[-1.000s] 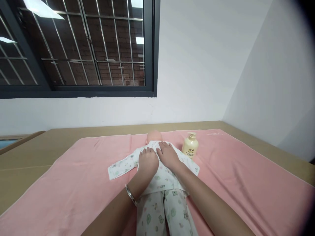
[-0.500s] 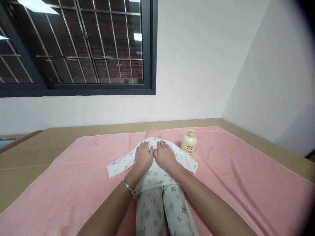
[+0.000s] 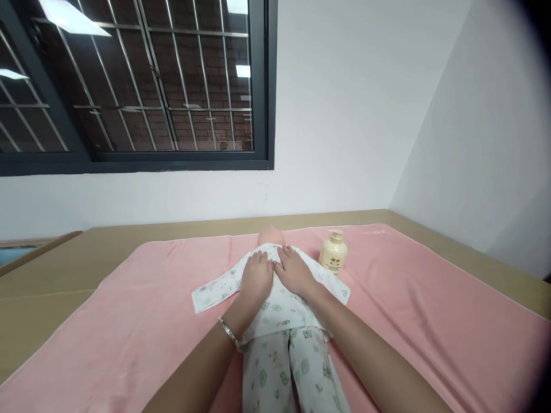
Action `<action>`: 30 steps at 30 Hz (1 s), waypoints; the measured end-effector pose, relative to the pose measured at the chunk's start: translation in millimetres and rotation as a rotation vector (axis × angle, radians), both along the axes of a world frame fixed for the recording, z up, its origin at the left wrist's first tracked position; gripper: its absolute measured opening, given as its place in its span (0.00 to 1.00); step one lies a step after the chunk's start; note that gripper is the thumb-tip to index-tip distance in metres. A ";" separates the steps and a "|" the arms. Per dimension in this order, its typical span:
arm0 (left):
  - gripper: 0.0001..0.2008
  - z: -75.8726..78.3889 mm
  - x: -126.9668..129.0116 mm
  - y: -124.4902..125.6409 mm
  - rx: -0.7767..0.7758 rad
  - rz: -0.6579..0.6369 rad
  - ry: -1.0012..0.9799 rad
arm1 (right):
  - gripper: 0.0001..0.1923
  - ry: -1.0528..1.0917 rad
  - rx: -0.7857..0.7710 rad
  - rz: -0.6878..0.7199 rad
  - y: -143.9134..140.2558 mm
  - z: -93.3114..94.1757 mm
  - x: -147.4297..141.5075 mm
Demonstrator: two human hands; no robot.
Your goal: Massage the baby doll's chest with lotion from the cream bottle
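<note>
A baby doll (image 3: 271, 236) lies stretched out on a pink sheet, its rounded bare head at the far end. It wears a white printed long-sleeved top (image 3: 275, 312) and matching printed trousers (image 3: 267, 373). Both sleeves spread out to the sides. My left hand (image 3: 257, 278) rests flat on the upper part of the top, left of the middle, with a bracelet (image 3: 229, 331) on that wrist. Beside it, my right hand (image 3: 295, 272) lies flat on the right half. Fingers on both hands point toward the head, and the inner edges of the hands nearly meet.
A pale yellow pump bottle (image 3: 333, 252) stands just beyond the right sleeve. The pink sheet (image 3: 142, 321) covers most of a wooden surface (image 3: 55, 275), which has a white wall (image 3: 336, 115) behind it. A barred window (image 3: 172, 86) is at upper left.
The whole view has shifted slightly, so everything sits a little lower and further right. Both hands stay flat on the top, with only a slight shift of the fingers.
</note>
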State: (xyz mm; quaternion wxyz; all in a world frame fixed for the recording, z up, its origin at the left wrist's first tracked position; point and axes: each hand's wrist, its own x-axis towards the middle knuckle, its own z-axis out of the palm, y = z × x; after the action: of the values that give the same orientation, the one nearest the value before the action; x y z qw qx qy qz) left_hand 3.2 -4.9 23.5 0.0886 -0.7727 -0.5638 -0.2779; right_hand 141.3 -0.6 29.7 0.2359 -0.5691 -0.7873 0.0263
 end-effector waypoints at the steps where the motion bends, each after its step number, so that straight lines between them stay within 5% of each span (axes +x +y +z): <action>1: 0.18 1.1 1.4 -2.8 -0.001 0.020 -0.004 | 0.29 0.016 -0.003 0.002 1.6 -0.8 1.3; 8: 0.15 8.4 11.0 -19.0 -0.075 0.119 -0.011 | 0.27 0.021 0.019 -0.011 -0.3 1.3 -0.5; 17: 0.21 -3.6 -14.1 11.2 -0.108 -0.061 -0.197 | 0.21 -0.146 0.143 -0.071 -35.7 5.0 -30.8; 30: 0.20 -5.8 11.6 -12.6 0.021 0.059 -0.107 | 0.22 0.113 0.038 0.013 -3.4 7.7 6.4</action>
State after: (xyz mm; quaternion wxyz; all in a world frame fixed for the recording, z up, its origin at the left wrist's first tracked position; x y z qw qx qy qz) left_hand 14.8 -17.4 17.7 0.0747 -0.7388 -0.5873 -0.3220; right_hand 147.8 -4.0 37.4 0.2908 -0.5572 -0.7765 0.0450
